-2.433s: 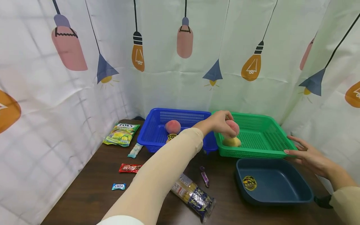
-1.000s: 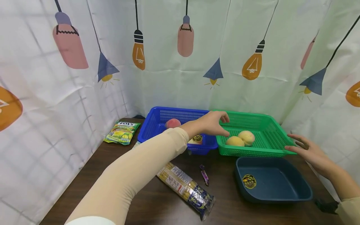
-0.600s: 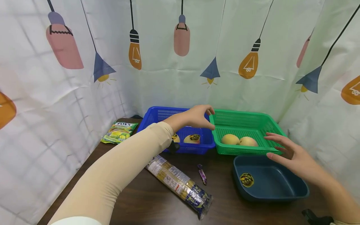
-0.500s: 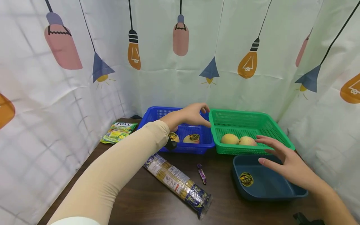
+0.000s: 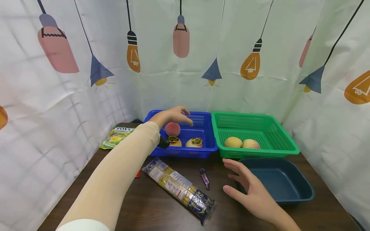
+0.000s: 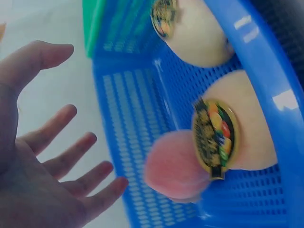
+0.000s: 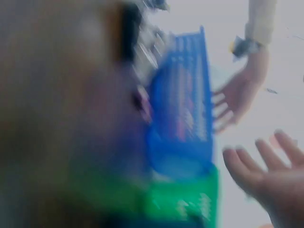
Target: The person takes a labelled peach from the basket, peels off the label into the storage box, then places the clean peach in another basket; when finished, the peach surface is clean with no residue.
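My left hand hovers over the back of the blue basket, fingers spread loosely and holding nothing. Below it lie a pink peach and two paler peaches with round black-and-gold stickers, one near the middle in the left wrist view. The green basket stands directly to the right, with a yellow peach beside a blushed peach in its front left part. Over the table, my right hand has its fingers apart and overlaps the left side of a dark blue basin. The right wrist view is blurred.
A pack of spaghetti lies slantwise on the dark table, with a purple-wrapped candy to its right. A Fox's candy bag and a red wrapper are partly covered by my left sleeve. A printed curtain surrounds the table.
My left hand let go of a peach in the green basket, then drew back left over the blue one. My right hand left the green basket's right edge and moved left and nearer.
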Action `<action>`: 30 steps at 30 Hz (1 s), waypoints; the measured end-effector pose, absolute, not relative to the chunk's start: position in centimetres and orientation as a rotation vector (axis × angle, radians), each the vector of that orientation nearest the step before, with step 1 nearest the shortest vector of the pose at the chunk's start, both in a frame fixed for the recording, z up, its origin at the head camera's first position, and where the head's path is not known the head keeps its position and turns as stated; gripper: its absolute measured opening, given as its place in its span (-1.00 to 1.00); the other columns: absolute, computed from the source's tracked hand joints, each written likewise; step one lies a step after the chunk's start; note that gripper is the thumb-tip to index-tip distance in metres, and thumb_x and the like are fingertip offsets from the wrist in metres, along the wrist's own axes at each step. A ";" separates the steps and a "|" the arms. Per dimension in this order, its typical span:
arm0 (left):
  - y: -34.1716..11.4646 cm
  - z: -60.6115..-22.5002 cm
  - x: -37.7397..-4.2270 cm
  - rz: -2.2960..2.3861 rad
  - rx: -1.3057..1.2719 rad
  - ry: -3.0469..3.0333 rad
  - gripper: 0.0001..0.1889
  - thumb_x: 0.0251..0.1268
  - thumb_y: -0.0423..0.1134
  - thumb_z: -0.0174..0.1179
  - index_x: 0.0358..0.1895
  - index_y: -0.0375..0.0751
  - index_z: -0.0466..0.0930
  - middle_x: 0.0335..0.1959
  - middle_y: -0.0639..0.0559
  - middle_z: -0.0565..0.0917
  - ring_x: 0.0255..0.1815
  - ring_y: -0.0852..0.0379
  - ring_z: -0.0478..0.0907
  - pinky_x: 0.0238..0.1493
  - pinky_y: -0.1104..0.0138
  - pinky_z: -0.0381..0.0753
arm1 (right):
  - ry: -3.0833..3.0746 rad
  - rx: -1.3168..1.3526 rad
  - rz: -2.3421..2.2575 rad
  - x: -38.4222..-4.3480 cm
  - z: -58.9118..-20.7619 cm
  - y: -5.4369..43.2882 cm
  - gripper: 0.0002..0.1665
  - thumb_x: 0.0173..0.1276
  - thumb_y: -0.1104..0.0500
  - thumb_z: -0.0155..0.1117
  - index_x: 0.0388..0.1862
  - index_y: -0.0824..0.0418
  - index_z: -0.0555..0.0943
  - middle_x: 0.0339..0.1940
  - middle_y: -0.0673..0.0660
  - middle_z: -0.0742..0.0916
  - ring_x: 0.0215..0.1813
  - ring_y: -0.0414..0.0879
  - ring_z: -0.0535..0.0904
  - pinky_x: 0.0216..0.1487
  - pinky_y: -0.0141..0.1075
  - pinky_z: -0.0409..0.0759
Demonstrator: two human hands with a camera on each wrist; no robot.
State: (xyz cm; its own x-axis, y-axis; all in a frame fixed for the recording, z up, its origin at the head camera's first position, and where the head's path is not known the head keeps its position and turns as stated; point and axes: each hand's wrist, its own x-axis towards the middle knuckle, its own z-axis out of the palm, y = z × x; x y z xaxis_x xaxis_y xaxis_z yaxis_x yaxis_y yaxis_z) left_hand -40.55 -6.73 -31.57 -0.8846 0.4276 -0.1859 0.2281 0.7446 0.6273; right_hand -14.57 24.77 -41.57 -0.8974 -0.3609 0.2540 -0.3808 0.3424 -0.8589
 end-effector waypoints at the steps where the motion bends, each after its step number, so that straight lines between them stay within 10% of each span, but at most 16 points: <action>1: -7.1 -31.9 -40.8 0.885 0.468 2.627 -0.18 0.39 0.08 0.47 0.63 -0.14 0.43 0.72 -0.25 0.31 0.71 -0.26 0.32 0.65 -0.19 0.44 | -2.538 0.671 1.719 -14.7 -42.1 24.1 -0.23 0.66 0.15 0.39 0.72 -0.19 0.35 0.72 -0.04 0.47 0.68 -0.24 0.44 0.49 -0.34 0.62; 22: -10.9 -34.8 -46.1 0.744 0.099 2.447 -0.01 0.45 0.14 0.26 0.79 -0.29 0.14 0.85 -0.32 0.07 0.84 -0.34 0.07 0.78 -0.23 0.23 | -2.121 -0.178 2.542 -20.4 -46.1 17.7 0.06 0.60 -0.14 0.43 0.82 0.24 0.15 0.80 0.37 0.30 0.79 0.35 0.27 0.54 0.15 0.63; 30: -10.5 -35.5 -47.0 0.725 0.081 2.407 -0.05 0.47 0.15 0.27 0.74 -0.33 0.18 0.77 -0.32 0.22 0.67 -0.26 0.32 0.65 -0.12 0.48 | -1.963 -0.250 2.572 -23.6 -46.7 16.2 0.13 0.58 -0.13 0.46 0.84 0.25 0.09 0.83 0.38 0.23 0.83 0.40 0.11 0.66 0.31 0.43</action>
State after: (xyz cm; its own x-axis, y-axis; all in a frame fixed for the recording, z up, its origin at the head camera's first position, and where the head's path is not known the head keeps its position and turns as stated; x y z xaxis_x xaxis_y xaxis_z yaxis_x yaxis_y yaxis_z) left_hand -47.02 -10.51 -35.55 -0.8083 0.2251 -0.5441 -0.1130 0.8475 0.5185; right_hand -23.57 16.21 -46.74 -0.9828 0.0112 -0.1844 0.1749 -0.2646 -0.9484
